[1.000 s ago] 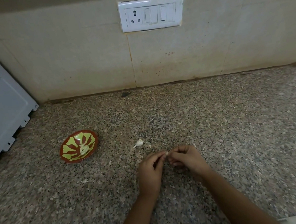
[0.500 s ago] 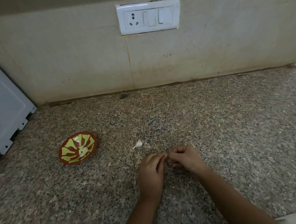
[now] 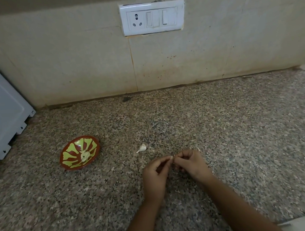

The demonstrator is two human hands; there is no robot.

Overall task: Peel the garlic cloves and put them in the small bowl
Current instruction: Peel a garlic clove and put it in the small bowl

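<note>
The small whitish garlic clove (image 3: 171, 157) is pinched between the fingertips of both hands. The left hand (image 3: 154, 174) and right hand (image 3: 191, 164) curl onto it over the speckled granite counter (image 3: 225, 145). Best to steady it with one hand and lift the papery skin at the tip with a nail. Only a pale sliver shows. Another tailed clove (image 3: 141, 148) lies nearby; the red, yellow-petalled small bowl (image 3: 71, 151) holds pale pieces.
</note>
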